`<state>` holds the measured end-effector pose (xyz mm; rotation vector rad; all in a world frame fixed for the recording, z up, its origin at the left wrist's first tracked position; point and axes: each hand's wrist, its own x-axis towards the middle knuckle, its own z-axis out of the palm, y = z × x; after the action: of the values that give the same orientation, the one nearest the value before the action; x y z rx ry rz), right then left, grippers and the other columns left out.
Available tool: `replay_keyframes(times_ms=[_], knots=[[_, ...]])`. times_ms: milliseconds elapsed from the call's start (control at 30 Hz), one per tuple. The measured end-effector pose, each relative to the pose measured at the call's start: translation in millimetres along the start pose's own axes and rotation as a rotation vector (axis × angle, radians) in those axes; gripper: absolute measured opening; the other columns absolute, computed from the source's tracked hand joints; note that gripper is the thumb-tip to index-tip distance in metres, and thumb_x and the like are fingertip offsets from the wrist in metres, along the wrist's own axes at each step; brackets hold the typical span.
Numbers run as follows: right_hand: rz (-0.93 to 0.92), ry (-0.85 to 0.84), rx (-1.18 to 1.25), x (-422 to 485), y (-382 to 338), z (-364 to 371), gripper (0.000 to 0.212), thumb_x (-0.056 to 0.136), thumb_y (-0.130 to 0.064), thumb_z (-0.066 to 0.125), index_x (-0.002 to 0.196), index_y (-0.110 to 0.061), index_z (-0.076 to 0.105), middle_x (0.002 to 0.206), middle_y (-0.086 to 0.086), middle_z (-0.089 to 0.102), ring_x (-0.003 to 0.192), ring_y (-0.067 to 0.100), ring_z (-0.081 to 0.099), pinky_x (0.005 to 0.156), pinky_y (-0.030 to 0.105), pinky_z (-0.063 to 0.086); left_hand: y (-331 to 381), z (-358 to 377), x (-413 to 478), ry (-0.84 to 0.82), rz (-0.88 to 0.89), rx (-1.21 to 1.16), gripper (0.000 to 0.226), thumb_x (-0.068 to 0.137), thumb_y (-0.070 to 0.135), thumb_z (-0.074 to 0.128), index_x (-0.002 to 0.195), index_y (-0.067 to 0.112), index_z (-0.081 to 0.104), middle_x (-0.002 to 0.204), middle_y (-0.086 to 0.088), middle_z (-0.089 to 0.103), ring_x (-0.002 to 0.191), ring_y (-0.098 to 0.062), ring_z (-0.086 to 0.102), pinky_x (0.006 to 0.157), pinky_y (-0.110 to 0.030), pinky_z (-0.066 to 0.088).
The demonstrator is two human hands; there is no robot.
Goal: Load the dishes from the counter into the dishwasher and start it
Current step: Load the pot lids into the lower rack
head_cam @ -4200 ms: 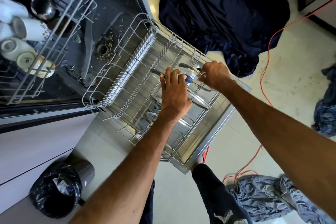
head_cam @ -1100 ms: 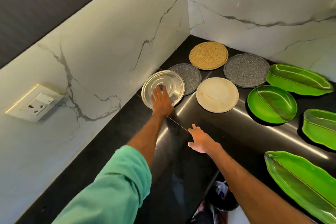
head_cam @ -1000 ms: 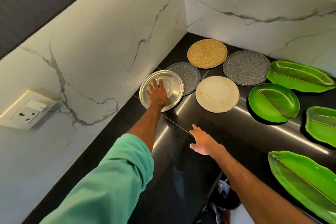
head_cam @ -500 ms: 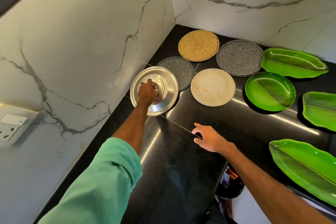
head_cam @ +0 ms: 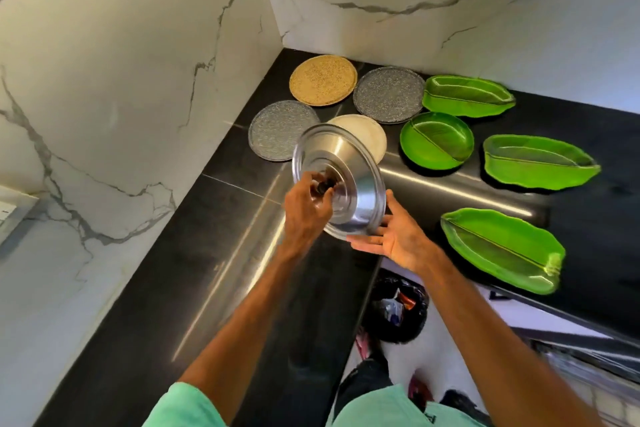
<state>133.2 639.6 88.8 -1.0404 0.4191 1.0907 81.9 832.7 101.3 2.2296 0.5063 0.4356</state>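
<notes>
The left hand (head_cam: 307, 206) is pinching the black knob (head_cam: 323, 186) of the shiny round steel lid (head_cam: 353, 180) to carry it, while the open right hand (head_cam: 398, 240) is propping its rim so it won't tip.

Green leaf plates (head_cam: 502, 248) (veined), black counter (head_cam: 214, 253)

Lid (head_cam: 346, 177): smooth brushed metal with a bright sheen; knob (head_cam: 323, 186) dark. Table (head_cam: 242, 253): polished black stone, glossy, streaked with reflections. Walls (head_cam: 138, 45): smooth white veined marble look. Leaf plates (head_cam: 502, 246): glossy green, plastic-like. Grey plates (head_cam: 388, 99): speckled, grainy. Tan plate (head_cam: 322, 83): coarse, granular. Cream plate (head_cam: 374, 139): matt.
</notes>
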Motion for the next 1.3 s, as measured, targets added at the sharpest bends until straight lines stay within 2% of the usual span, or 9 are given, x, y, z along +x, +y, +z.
replay_keyframes(times_ms=[233,300,400,667,767,900,1100,1200,1300], knots=[[-0.204,0.072,0.157,-109,35,-88,0.039,0.086,0.002,0.058,0.124,0.009,0.062,0.127,0.028,0.064,0.114,0.037,0.063,0.102,0.045,0.052,100,49,-105,-0.11,0.133,-0.175,0.03,0.08,0.002,0.078,0.106,0.011,0.068,0.095,0.009,0.073,0.084,0.008,0.069,0.075,-0.013,0.056],[-0.258,0.122,0.145,-155,48,-126,0.051,0.071,0.001,0.067,0.119,0.017,0.06,0.112,0.034,0.066,0.1,0.035,0.062,0.097,0.042,0.052,138,70,-143,-0.171,0.161,-0.202,0.032,0.078,0.0,0.079,0.105,0.013,0.066,0.094,0.011,0.074,0.083,0.009,0.07,0.074,-0.014,0.057],[-0.245,0.164,0.349,-213,75,-186,0.022,0.089,0.012,0.051,0.101,0.018,0.068,0.099,0.03,0.07,0.102,0.037,0.062,0.088,0.039,0.057,185,98,-204,-0.218,0.201,-0.249,0.035,0.077,-0.003,0.078,0.1,0.018,0.065,0.09,0.012,0.074,0.081,0.007,0.071,0.073,-0.016,0.058],[-0.398,0.329,0.723,-377,181,-341,0.028,0.089,0.015,0.048,0.114,0.026,0.056,0.121,0.036,0.062,0.111,0.042,0.064,0.088,0.042,0.058,294,201,-367,-0.58,0.279,-0.292,0.035,0.079,-0.012,0.073,0.112,-0.002,0.066,0.094,0.002,0.071,0.082,-0.006,0.071,0.064,-0.005,0.049],[-0.421,0.526,0.76,-419,228,-392,0.013,0.091,0.013,0.05,0.097,0.014,0.061,0.081,0.023,0.069,0.07,0.024,0.068,0.059,0.03,0.062,319,239,-419,-0.715,0.366,-0.163,0.018,0.082,-0.007,0.07,0.1,-0.005,0.069,0.091,-0.002,0.066,0.088,-0.021,0.066,0.06,0.002,0.039],[-0.442,0.685,0.908,-449,299,-436,0.021,0.092,0.013,0.044,0.078,0.004,0.057,0.05,0.01,0.061,0.039,0.013,0.058,0.045,0.023,0.055,317,286,-472,-0.992,0.374,0.012,0.019,0.083,0.004,0.071,0.102,0.002,0.071,0.095,-0.002,0.068,0.084,-0.014,0.062,0.06,-0.011,0.039],[-0.454,0.787,1.145,-452,396,-492,0.027,0.095,0.016,0.036,0.086,0.0,0.055,0.052,0.011,0.067,0.04,0.015,0.064,0.037,0.023,0.051,290,347,-536,-1.288,0.389,0.134,0.013,0.091,0.019,0.071,0.099,0.01,0.071,0.097,-0.001,0.075,0.08,-0.017,0.071,0.067,-0.015,0.051],[-0.474,0.862,1.264,-450,424,-528,0.032,0.093,0.018,0.033,0.091,-0.005,0.055,0.057,0.013,0.069,0.046,0.021,0.068,0.038,0.03,0.054,270,380,-556,-1.404,0.348,0.142,0.01,0.09,0.018,0.07,0.1,0.018,0.069,0.106,-0.005,0.075,0.091,-0.017,0.072,0.081,-0.039,0.062],[-0.518,0.888,1.354,-441,441,-581,0.041,0.075,0.02,0.042,0.109,0.002,0.057,0.082,0.026,0.072,0.064,0.035,0.074,0.048,0.039,0.06,249,425,-571,-1.458,0.349,0.199,0.009,0.089,0.017,0.066,0.098,0.015,0.07,0.1,-0.006,0.076,0.092,-0.022,0.074,0.08,-0.044,0.062]])
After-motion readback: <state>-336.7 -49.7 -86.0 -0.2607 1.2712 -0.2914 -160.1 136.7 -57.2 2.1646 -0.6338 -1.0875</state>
